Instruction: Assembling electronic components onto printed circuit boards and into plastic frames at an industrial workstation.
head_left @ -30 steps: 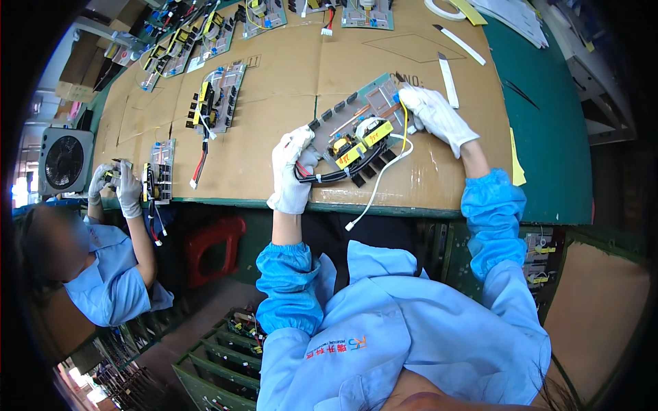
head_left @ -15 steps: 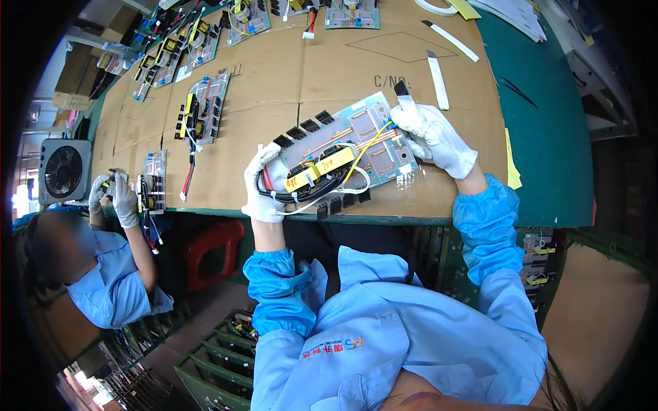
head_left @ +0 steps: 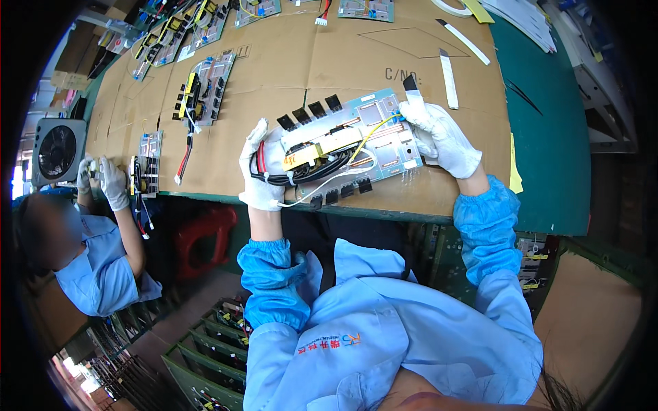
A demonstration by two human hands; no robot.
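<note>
A circuit board (head_left: 387, 140) is held just over the cardboard, its right end a little farther from me than its left. Black heat sinks line its long edges, and a yellow-wrapped transformer (head_left: 305, 157) with black, red, yellow and white wires sits on it. My white-gloved left hand (head_left: 259, 175) grips the left end beside the wire bundle. At the right end, my gloved right hand (head_left: 445, 140) is closed around a flat white-handled blade (head_left: 411, 85) with its dark tip pointing away from me. Its fingers meet the board's corner near the yellow wire; exact finger contact is partly hidden.
Two similar white strips with dark ends (head_left: 449, 82) (head_left: 462, 41) lie beyond my right hand. Tweezers (head_left: 524, 97) rest on the green mat. More circuit boards (head_left: 205, 89) lie left and far. A co-worker (head_left: 103, 253) sits left, near a fan (head_left: 60, 152).
The board has tilted, showing its heat sinks and yellow transformer at a different angle. Both hands keep their hold. The whole view has shifted slightly.
</note>
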